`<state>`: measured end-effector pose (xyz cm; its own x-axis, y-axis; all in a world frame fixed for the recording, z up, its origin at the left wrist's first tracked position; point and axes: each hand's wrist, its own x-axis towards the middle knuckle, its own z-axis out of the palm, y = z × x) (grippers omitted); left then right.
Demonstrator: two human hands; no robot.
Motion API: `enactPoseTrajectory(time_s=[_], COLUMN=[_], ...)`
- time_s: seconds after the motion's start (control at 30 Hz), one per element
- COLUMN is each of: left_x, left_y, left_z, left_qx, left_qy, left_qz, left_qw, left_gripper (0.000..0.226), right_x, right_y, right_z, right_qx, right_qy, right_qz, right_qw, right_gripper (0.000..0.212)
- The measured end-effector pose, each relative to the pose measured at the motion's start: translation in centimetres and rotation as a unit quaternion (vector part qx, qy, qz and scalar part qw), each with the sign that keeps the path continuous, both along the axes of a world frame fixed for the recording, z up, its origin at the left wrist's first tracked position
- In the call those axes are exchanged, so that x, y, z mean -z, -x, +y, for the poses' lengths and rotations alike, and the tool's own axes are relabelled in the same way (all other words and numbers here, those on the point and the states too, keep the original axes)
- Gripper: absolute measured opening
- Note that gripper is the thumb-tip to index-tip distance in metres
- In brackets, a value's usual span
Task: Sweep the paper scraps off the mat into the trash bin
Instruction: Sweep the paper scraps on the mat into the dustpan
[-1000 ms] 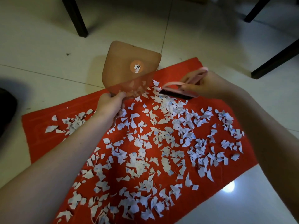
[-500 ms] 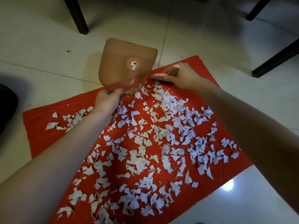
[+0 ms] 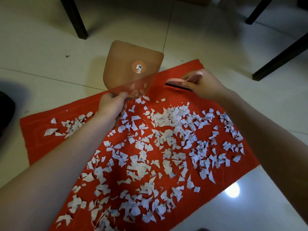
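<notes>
Tiles, pale and glossy, make up the floor (image 3: pixel 41 55), with thin grout lines and a round glare of light (image 3: pixel 232 190) near the mat's right corner. A red mat (image 3: pixel 38 147) lies flat on the floor at a slant. White scraps (image 3: pixel 166 117) are strewn over most of it, with a small separate cluster toward its left end. The left hand (image 3: pixel 111 105) grips the near edge of a translucent brown dustpan (image 3: pixel 130 64), held tilted up over the mat's far edge; a few scraps show through its wall. The right hand (image 3: pixel 205 85) is curled round a pink brush (image 3: pixel 176 84), whose black bristles rest on bare mat just right of the dustpan. Dark furniture legs stand on the tiles at the far left (image 3: pixel 75 19) and at the right (image 3: pixel 281 57). A dark shape (image 3: pixel 6 110) sits at the left border.
</notes>
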<state>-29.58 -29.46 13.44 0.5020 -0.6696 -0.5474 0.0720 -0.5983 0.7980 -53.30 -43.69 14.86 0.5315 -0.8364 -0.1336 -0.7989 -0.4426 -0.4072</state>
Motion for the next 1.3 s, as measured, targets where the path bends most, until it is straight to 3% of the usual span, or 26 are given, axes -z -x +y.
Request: enactPoseTrajectory(time_s=[0.17, 0.37, 0.57, 0.8, 1.0, 1.1, 1.3], left_x=[-0.1, -0.7, -0.8, -0.3, 0.1, 0.1, -0.3], left_y=[0.9, 1.4, 1.2, 1.0, 1.1, 0.9, 0.8], left_z=[-0.1, 0.0, -0.1, -0.1, 0.3, 0.3, -0.1], left_qx=[0.013, 0.021, 0.015, 0.013, 0.014, 0.018, 0.014], left_qy=[-0.004, 0.0, 0.005, 0.004, -0.003, -0.002, 0.0], left_qz=[0.0, 0.0, 0.001, -0.004, 0.005, 0.002, -0.004], left_qw=[1.0, 1.0, 1.0, 1.0, 1.0, 1.0, 1.0], left_gripper=[0.023, 0.022, 0.021, 0.02, 0.022, 0.022, 0.025], right_x=[2.3, 0.9, -1.8, 1.3, 1.8, 0.3, -2.5], right_y=[-0.1, 1.8, 3.3, -1.2, -2.2, -0.2, 1.5], right_z=[1.0, 4.7, 3.9, -0.9, 0.6, 2.8, 3.0], right_qx=[0.015, -0.068, -0.03, 0.064, -0.053, -0.105, -0.051], right_qy=[-0.041, -0.106, -0.029, 0.023, -0.061, -0.12, -0.044], right_qz=[0.039, 0.034, -0.042, -0.037, 0.071, 0.079, 0.013], right_qw=[0.998, 0.992, 0.998, 0.997, 0.994, 0.984, 0.998], right_gripper=[0.029, 0.023, 0.025, 0.025, 0.025, 0.022, 0.024])
